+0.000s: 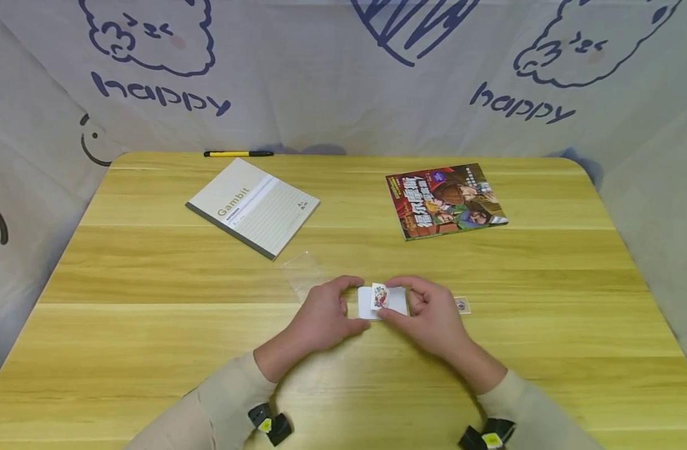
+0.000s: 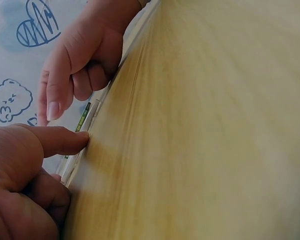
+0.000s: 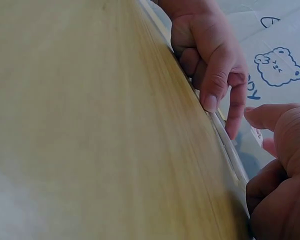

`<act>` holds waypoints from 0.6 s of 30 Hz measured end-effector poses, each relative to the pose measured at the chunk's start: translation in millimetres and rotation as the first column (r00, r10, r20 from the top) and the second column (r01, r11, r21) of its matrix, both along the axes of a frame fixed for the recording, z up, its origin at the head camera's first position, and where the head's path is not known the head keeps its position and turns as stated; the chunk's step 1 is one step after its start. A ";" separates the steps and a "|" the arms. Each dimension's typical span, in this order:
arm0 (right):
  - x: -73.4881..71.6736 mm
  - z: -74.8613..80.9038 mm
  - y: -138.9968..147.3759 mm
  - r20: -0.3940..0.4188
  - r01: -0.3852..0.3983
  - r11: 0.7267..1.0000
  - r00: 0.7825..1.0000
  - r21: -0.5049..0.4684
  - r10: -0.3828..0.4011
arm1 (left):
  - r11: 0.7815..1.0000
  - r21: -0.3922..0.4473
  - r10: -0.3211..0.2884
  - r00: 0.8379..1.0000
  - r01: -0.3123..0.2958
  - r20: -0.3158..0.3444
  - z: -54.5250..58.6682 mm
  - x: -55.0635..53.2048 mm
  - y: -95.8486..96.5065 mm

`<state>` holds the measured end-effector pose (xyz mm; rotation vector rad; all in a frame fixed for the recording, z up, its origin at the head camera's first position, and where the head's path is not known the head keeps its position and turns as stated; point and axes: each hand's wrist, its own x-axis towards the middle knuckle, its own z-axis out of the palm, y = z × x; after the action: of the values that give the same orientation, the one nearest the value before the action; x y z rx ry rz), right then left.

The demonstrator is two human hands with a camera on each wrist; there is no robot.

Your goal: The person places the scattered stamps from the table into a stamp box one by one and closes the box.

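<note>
A small white rectangular piece (image 1: pixel 364 302), perhaps a card or a stack, lies flat on the table between the two hands. The left hand (image 1: pixel 327 312) holds it by its left end, thumb at the near edge and forefinger at the far edge. Between thumb and forefinger the right hand (image 1: pixel 433 312) pinches a small white picture card (image 1: pixel 379 297) with a colourful print, tilted up over the white piece. In the right wrist view only a sliver of this card shows past the right hand (image 3: pixel 285 155). Just right of the right hand lies another small picture card (image 1: pixel 462 305), partly covered.
Behind the left hand lies a clear plastic sleeve (image 1: pixel 304 275). A Gambit notebook (image 1: pixel 253 209) and a yellow-and-black pen (image 1: pixel 238 154) are at the back left, an illustrated book (image 1: pixel 447 201) at the back right. A printed white cloth (image 1: pixel 343 87) hangs behind the wooden table (image 1: pixel 152 325).
</note>
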<state>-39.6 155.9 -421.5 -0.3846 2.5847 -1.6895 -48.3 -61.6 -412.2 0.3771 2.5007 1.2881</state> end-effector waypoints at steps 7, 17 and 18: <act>-2.7 0.0 -3.6 0.058 -0.007 0.996 0.998 0.086 0.002 | 1.000 -0.002 -0.006 1.000 0.006 -0.006 0.5 0.3 -0.3; -6.4 3.9 -6.7 0.087 -0.030 0.983 0.996 0.182 0.014 | 1.000 0.003 -0.009 1.000 0.009 -0.009 1.5 0.6 0.2; -6.8 3.8 -6.8 0.089 -0.032 0.982 0.996 0.187 0.016 | 1.000 0.002 -0.009 1.000 0.009 -0.009 1.6 0.6 0.2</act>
<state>-46.4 149.2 -417.7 -0.3245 2.6348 -1.4040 -47.7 -61.4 -410.7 0.3948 2.5029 1.2884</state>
